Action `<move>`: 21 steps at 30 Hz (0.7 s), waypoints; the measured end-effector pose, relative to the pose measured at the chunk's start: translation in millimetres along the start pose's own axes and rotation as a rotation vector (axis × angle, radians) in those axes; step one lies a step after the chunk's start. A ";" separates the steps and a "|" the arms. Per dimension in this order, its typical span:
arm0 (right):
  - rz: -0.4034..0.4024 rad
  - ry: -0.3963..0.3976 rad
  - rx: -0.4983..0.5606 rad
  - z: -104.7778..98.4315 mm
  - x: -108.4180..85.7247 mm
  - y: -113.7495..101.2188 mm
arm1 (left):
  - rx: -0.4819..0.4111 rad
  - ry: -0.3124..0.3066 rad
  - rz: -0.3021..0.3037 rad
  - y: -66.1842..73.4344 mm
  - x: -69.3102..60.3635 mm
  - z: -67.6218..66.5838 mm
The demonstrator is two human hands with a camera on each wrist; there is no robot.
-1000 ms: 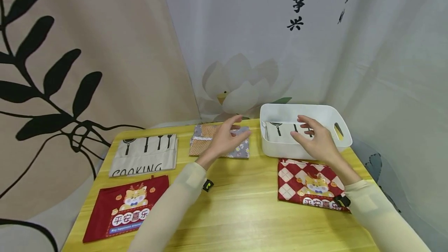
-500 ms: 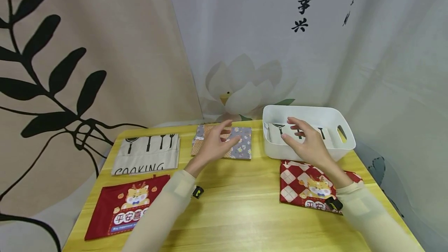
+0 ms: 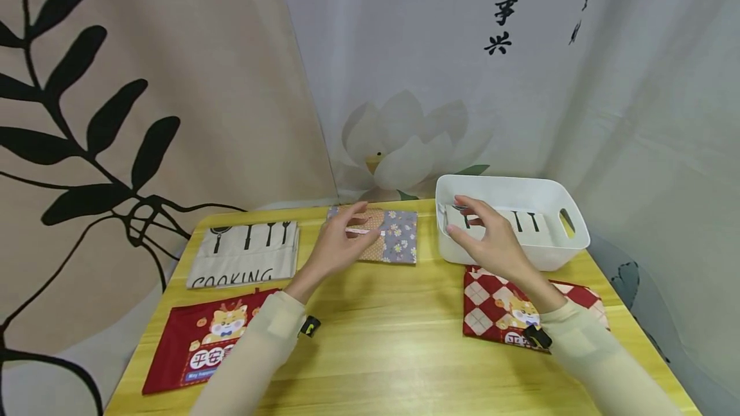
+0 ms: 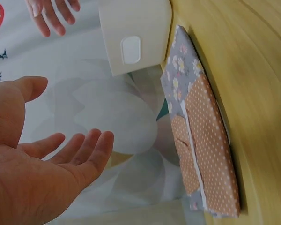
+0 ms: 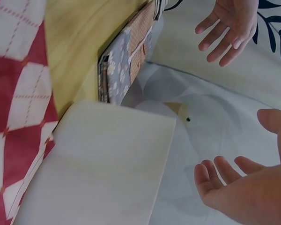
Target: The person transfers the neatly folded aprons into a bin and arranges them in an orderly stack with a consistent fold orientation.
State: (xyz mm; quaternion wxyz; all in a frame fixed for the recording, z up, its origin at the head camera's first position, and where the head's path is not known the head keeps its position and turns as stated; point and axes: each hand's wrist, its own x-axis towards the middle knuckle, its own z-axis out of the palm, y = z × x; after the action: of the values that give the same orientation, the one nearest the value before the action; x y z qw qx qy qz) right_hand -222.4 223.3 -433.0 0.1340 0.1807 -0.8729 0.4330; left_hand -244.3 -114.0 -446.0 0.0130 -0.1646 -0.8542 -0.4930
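Observation:
My left hand (image 3: 335, 242) hovers by the folded grey floral cloth with a tan dotted panel (image 3: 399, 236), fingers loosely bent and holding nothing; in the left wrist view that cloth (image 4: 210, 145) lies apart from the hand (image 4: 42, 164). My right hand (image 3: 491, 239) is raised over the front side of the white plastic basket (image 3: 509, 257), likewise holding nothing. Inside the basket lies a white cloth printed with utensils (image 3: 526, 223), partly hidden by the hand. Below the right forearm, a folded red-and-white checked cloth (image 3: 480, 300) rests on the table, partly covered by the sleeve.
A folded white cloth lettered COOKING (image 3: 243, 255) lies at the table's back left. In front of it is a dark red cloth with a cartoon animal (image 3: 167, 352), partly behind the left sleeve. Printed curtains (image 3: 405, 50) hang behind the yellow wood table (image 3: 393, 352).
Both hands have moved left across the head view, the left away from the floral cloth's right part, the right toward the basket's left end. The cloths and basket have stayed in place.

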 end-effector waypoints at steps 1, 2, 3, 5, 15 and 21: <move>-0.006 -0.002 0.001 2.0 0.6 -1.6 | -0.003 0.002 0.003 -0.7 -1.8 -2.3; -0.012 -0.004 0.003 3.8 1.2 -3.3 | -0.001 0.006 0.003 -1.3 -3.8 -4.6; -0.020 -0.006 0.007 5.5 1.9 -5.2 | 0.001 0.009 0.003 -1.9 -5.9 -7.1; -0.029 -0.016 0.019 9.5 3.3 -8.3 | 0.007 0.018 -0.002 -3.5 -10.0 -11.8; -0.022 -0.082 0.089 29.0 7.5 -23.9 | 0.035 0.060 -0.011 -15.3 -31.8 -35.3; -0.049 -0.110 0.078 42.2 11.7 -34.7 | 0.090 0.105 -0.033 -23.7 -47.1 -50.6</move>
State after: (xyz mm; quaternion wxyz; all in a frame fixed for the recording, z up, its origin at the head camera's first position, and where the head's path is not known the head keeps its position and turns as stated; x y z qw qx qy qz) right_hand -221.1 167.6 -428.7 0.0891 0.2307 -0.8568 0.4525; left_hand -213.9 -180.3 -448.6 0.0569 -0.1235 -0.8764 -0.4621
